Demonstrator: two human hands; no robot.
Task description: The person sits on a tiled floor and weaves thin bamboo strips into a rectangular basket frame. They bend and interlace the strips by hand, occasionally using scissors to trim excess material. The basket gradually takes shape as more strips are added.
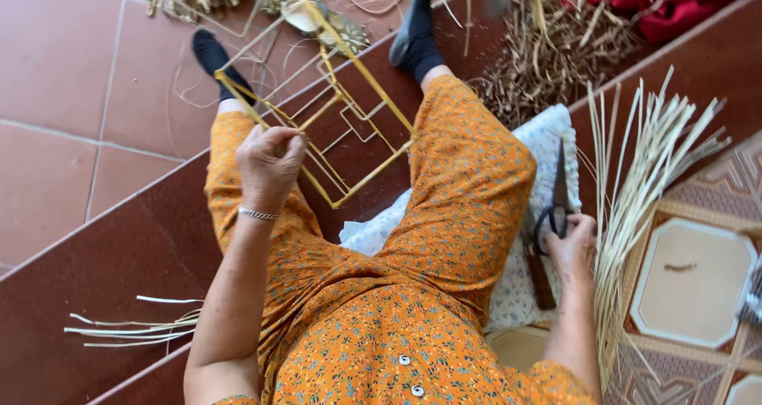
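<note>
The left hand (270,165) sits left of centre in the frame, raised above the left thigh, back of the hand toward the camera, fingers curled shut in a pinching grip. Its forearm runs straight down to the lower left edge. The right hand (573,246) lies at the right of the frame, low beside the right thigh, palm down, fingers bent forward. Its forearm drops to the bottom right. Both legs stretch toward the top.
</note>
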